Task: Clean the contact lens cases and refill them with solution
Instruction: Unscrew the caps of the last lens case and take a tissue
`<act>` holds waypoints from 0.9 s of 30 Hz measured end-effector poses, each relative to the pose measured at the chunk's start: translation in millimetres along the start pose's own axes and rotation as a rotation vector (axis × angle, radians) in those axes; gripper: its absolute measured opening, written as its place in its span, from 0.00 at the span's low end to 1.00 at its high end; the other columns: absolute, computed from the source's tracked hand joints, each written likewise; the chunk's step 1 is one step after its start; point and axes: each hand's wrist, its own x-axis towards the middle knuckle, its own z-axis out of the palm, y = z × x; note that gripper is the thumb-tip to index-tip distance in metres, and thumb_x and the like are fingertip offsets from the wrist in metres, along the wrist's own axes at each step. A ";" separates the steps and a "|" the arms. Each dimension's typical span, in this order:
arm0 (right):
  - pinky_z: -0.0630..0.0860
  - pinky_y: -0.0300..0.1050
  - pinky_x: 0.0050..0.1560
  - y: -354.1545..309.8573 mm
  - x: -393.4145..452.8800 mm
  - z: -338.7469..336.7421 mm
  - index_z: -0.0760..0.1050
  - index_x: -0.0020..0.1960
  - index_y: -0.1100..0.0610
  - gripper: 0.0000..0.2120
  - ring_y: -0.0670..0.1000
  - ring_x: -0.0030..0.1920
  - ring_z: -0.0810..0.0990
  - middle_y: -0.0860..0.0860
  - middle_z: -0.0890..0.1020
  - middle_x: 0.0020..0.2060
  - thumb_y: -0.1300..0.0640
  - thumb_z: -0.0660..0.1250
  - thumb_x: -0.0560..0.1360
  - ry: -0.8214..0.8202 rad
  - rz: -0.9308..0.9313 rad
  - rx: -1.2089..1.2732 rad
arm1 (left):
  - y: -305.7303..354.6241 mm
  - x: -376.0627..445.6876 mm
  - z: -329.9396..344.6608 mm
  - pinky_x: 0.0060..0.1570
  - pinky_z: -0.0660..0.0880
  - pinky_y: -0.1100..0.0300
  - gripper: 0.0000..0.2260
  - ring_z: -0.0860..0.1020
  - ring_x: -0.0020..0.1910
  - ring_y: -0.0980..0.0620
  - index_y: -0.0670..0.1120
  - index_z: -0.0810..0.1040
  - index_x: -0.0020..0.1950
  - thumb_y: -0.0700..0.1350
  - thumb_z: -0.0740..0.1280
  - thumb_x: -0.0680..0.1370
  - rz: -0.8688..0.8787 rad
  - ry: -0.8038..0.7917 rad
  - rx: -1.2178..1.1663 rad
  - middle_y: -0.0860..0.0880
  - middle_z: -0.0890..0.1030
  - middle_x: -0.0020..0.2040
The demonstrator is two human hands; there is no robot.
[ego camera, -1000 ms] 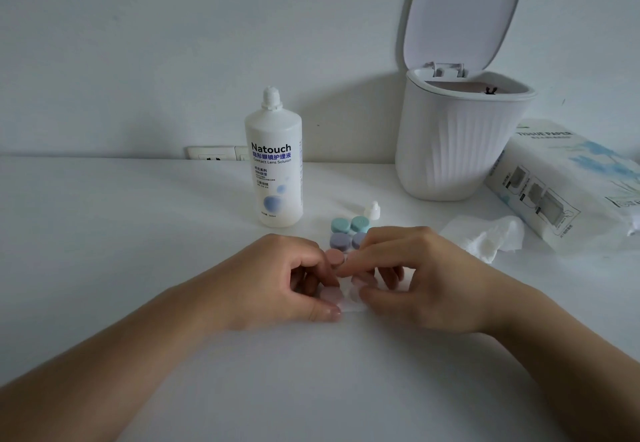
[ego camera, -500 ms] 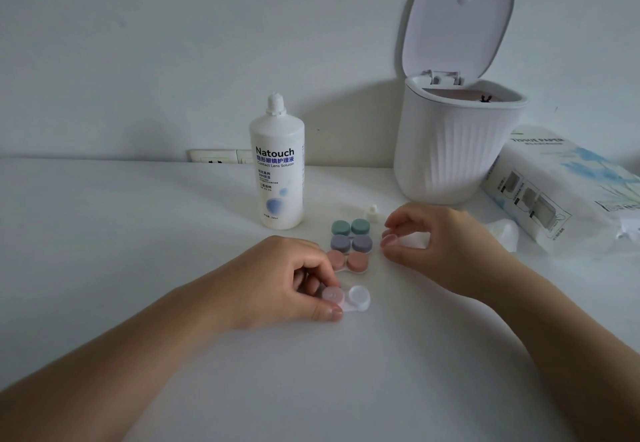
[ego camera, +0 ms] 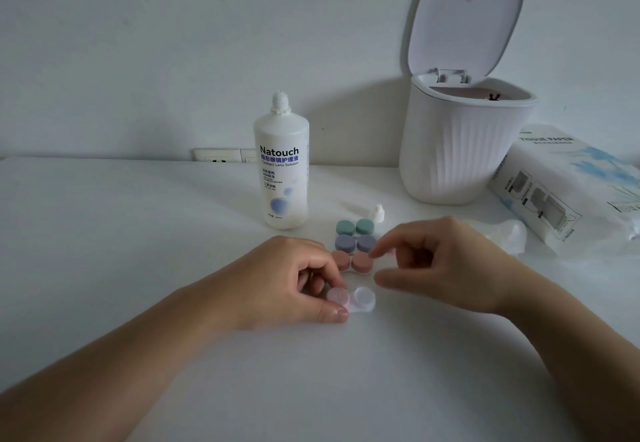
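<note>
Clear lens case (ego camera: 353,299) sits just below centre frame on the white surface (ego camera: 121,233). Its left well carries a pale pink cap (ego camera: 338,296); its right well (ego camera: 364,297) is uncapped, contents not readable. Left hand (ego camera: 291,282) pinches the pink-capped end, thumb in front, fingers curled behind. Right hand (ego camera: 440,265) hovers just right of the case, blurred, fingers loosely curled with forefinger and thumb apart; whether its grip holds anything, cannot tell.

Behind the clear case, three more lens cases in a row running up-frame, all capped: a brown-pink case (ego camera: 352,261), a purple case (ego camera: 355,243), a green case (ego camera: 354,227). Four cases total, two wells each. The right forefinger tip is at the brown-pink case's right cap; contact unclear.

Small white bottle cap (ego camera: 378,213) stands just above the green case. Solution bottle (ego camera: 281,171), white, upright, uncapped, upper centre, labelled Natouch.

White ribbed bin (ego camera: 460,150) at upper right, lid (ego camera: 464,22) flipped up, something pinkish inside. Crumpled tissue (ego camera: 509,233) right of the right hand. Tissue pack (ego camera: 568,192) lying at the right edge.

Plain white wall behind; wall socket (ego camera: 221,155) at the surface's back edge, left of the bottle.
</note>
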 end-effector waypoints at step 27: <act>0.70 0.31 0.36 -8.3 4.1 15.5 0.84 0.46 0.48 0.09 0.39 0.29 0.74 0.37 0.77 0.27 0.50 0.81 0.68 -0.230 0.082 0.031 | 7.8 -7.8 11.4 0.37 0.66 0.71 0.06 0.74 0.34 0.61 0.54 0.84 0.47 0.51 0.77 0.73 0.119 0.097 0.171 0.58 0.76 0.44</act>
